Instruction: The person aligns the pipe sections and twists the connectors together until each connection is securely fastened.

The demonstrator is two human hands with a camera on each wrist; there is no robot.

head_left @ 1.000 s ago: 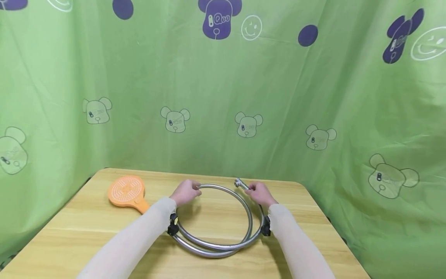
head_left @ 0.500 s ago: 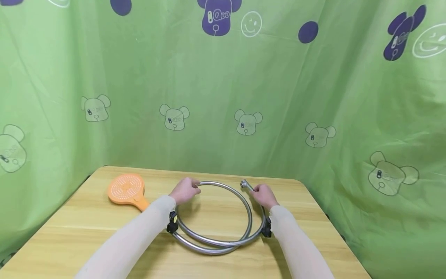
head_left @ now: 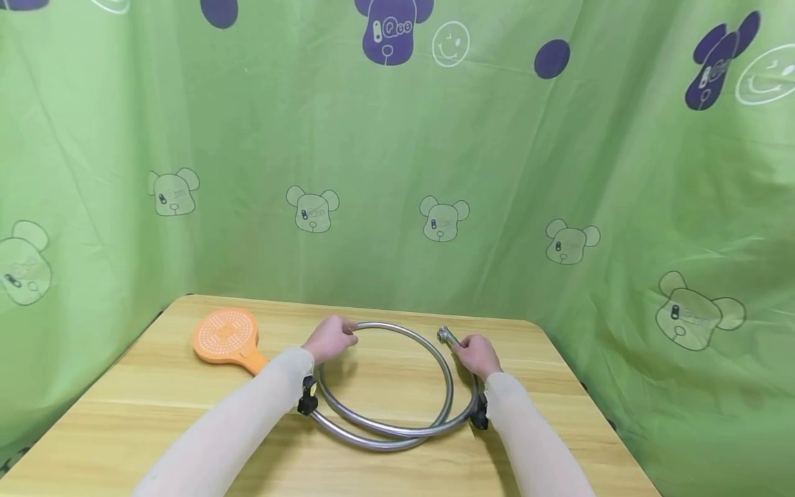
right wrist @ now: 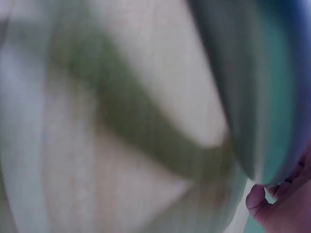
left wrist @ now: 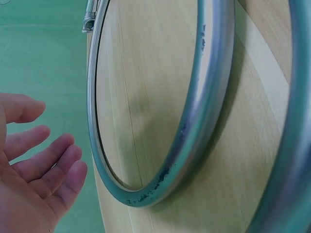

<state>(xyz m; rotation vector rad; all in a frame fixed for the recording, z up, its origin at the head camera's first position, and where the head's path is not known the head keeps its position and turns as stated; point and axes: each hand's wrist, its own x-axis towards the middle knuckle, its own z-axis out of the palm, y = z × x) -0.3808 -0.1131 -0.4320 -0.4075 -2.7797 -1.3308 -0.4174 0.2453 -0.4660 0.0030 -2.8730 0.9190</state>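
Note:
A silvery metal shower hose (head_left: 448, 386) lies in coiled loops on the table. My right hand (head_left: 479, 355) grips it just behind its end fitting (head_left: 444, 335), which points away and to the left. In the right wrist view the hose (right wrist: 269, 97) is large and blurred, with the right hand (right wrist: 286, 208) at its lower end. By the far left of the coil is my left hand (head_left: 329, 339). The left wrist view shows that hand (left wrist: 41, 179) with loosely bent fingers, apart from the hose (left wrist: 214, 73). An orange shower head (head_left: 225, 337) lies at the left, its handle partly behind the left forearm.
The wooden table (head_left: 155, 414) has its far edge close to a green patterned curtain (head_left: 379, 269), which also hangs at both sides. Black wrist cameras (head_left: 307, 397) are strapped to both wrists.
My right hand has moved right and slightly nearer, drawing the hose's end fitting with it. The left hand and the shower head have stayed nearly in place.

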